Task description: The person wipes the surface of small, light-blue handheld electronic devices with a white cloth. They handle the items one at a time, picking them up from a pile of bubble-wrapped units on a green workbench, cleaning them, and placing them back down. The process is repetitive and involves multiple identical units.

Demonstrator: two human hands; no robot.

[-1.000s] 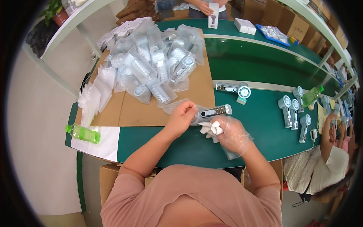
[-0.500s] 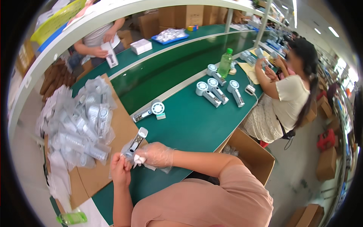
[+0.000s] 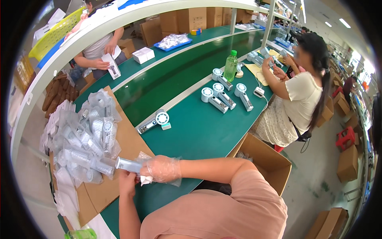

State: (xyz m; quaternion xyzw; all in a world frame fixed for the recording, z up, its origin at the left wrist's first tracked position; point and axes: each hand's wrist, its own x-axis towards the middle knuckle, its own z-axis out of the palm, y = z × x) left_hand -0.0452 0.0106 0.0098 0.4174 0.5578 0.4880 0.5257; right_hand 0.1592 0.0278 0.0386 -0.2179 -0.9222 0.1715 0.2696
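Note:
In front of me, a light grey-blue handheld fan is held nearly level, its handle pointing left. My right hand, in a thin transparent plastic glove, closes round its head end, which is mostly hidden. A crumpled white cloth sticks out below those fingers. My bare left hand grips the fan from underneath, fingers partly hidden by it. Left of my hands, a heap of fans in transparent plastic bags lies on a cardboard sheet. Another fan rests beyond my hands, beside a small white-and-teal block.
Several fans and a green bottle stand on the green table to the right. An open carton sits by my right elbow. One co-worker sits at right; another holds a white box across the bench.
The fan in my hands has turned from handle up, dark strip showing, to nearly level with its handle pointing left and plain side up. The far co-worker's white box has shifted slightly.

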